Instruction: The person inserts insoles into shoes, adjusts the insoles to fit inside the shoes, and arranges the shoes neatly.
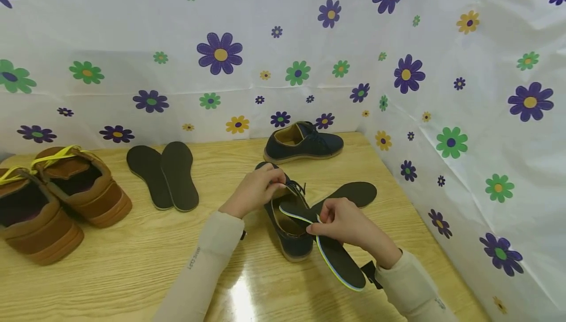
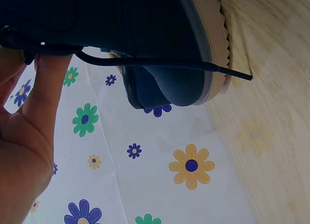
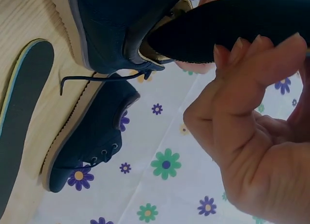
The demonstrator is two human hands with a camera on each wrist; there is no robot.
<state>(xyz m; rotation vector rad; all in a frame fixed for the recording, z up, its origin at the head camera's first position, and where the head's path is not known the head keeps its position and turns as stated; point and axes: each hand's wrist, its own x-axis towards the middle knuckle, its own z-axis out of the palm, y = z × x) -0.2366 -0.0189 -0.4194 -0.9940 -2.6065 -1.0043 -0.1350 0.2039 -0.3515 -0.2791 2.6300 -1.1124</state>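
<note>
A navy lace-up shoe (image 1: 295, 244) stands on the table, its heel toward me and its tan inside showing. My left hand (image 1: 253, 190) grips it at the tongue, by the laces. Between the thumb and fingers of my right hand (image 1: 349, 219) is a black insole (image 1: 341, 262) with a blue, white and yellow edge. The insole bends upward at my grip, and its front tip reaches over the shoe's opening. In the right wrist view the insole (image 3: 227, 25) tapers to a tip right at the collar. Another black insole (image 1: 359, 193) lies on the table, partly hidden behind my right hand.
The other navy shoe (image 1: 329, 146) sits near the back wall, toe to the right. Two dark insoles (image 1: 179, 174) overlap on the left, beside a pair of brown shoes (image 1: 99, 204) with yellow laces. Flower-printed sheeting (image 1: 283, 7) closes the back and right of the wooden table (image 1: 146, 263).
</note>
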